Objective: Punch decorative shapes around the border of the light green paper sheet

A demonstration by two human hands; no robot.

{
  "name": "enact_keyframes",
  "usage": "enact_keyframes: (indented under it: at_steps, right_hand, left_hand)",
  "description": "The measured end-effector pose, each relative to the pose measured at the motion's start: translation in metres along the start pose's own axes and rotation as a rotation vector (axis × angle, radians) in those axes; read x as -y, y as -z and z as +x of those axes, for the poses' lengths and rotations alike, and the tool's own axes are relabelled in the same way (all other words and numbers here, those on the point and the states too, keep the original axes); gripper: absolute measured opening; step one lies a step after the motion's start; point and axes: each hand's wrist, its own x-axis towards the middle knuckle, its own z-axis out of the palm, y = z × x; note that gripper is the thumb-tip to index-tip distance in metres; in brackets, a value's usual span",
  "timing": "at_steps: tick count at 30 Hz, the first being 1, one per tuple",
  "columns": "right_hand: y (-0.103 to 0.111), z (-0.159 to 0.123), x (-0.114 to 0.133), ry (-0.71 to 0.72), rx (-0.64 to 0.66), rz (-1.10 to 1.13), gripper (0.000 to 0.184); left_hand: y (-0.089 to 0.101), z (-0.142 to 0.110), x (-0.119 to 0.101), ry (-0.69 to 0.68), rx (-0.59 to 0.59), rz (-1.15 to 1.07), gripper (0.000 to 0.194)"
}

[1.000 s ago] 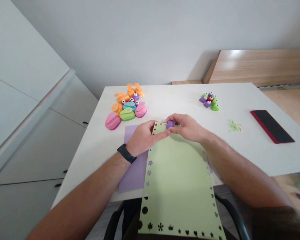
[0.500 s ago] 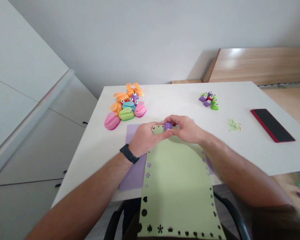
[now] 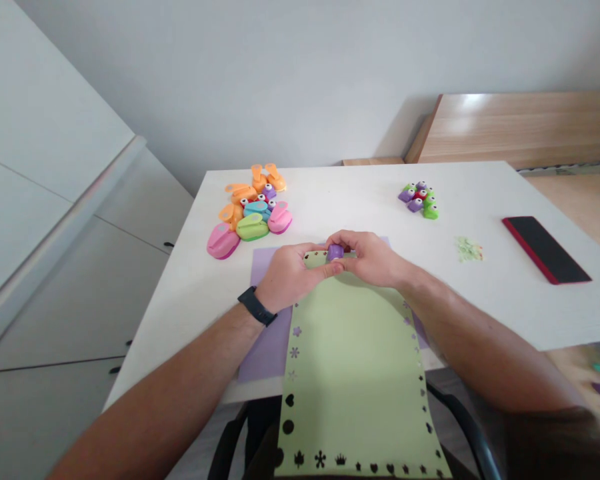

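A small purple paper punch (image 3: 335,252) sits at the far edge of a light green sheet of paper (image 3: 355,353). My right hand (image 3: 373,259) is closed around the punch, fingers behind it and thumb in front. My left hand (image 3: 295,272) grips the sheet's far left part, its thumb reaching to the punch's near side and touching the right thumb. Punched shapes such as hearts, stars, flowers and a crown line the sheet's borders. Its near end hangs over the table edge. Beneath lies a purple sheet (image 3: 265,340). Some fingertips are hidden.
Several larger lever punches (image 3: 253,227) in pink, green, blue and orange cluster at the back left of the white table (image 3: 190,320). Small punches (image 3: 420,197) stand at the back right. Paper bits (image 3: 469,249) lie near a black phone-like slab with a red edge (image 3: 547,250).
Both hands keep their hold on the punch and the sheet in nearly the same place. The whole view has shifted very slightly.
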Motion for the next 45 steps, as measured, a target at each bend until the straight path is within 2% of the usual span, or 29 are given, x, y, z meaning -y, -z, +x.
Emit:
enact_keyframes:
  at_steps: [7, 14, 18, 22, 27, 33, 40, 45]
  right_hand:
    - [0.0, 0.0, 0.002, -0.033, -0.004, 0.012, 0.026]
    - [0.002, -0.001, 0.002, -0.027, 0.013, 0.041, 0.026]
    - [0.003, -0.002, 0.003, -0.011, 0.007, 0.03, 0.029]
    - [0.006, -0.002, 0.004, -0.013, -0.01, 0.022, 0.028]
    - [0.011, -0.003, 0.003, 0.003, -0.019, 0.025, 0.029]
    - [0.017, -0.003, 0.003, -0.034, -0.052, -0.011, 0.031]
    - [0.019, -0.001, -0.009, -0.089, -0.125, 0.137, 0.036]
    - [0.019, 0.0, -0.005, -0.129, -0.13, 0.288, 0.037]
  left_hand:
    - [-0.001, 0.001, 0.002, 0.014, -0.002, -0.001, 0.057]
    - [0.001, 0.0, 0.0, 0.063, 0.009, -0.032, 0.059]
    - [0.002, -0.002, -0.001, 0.048, 0.02, -0.045, 0.061]
    - [0.005, -0.002, -0.001, 0.023, 0.064, -0.133, 0.053]
    - [0.007, -0.001, 0.006, 0.107, 0.093, -0.186, 0.044]
    - [0.005, 0.0, 0.009, 0.135, 0.085, -0.166, 0.04]
    - [0.004, 0.001, 0.01, 0.136, 0.073, -0.179, 0.037]
    - [0.004, 0.001, 0.009, 0.138, 0.076, -0.212, 0.037]
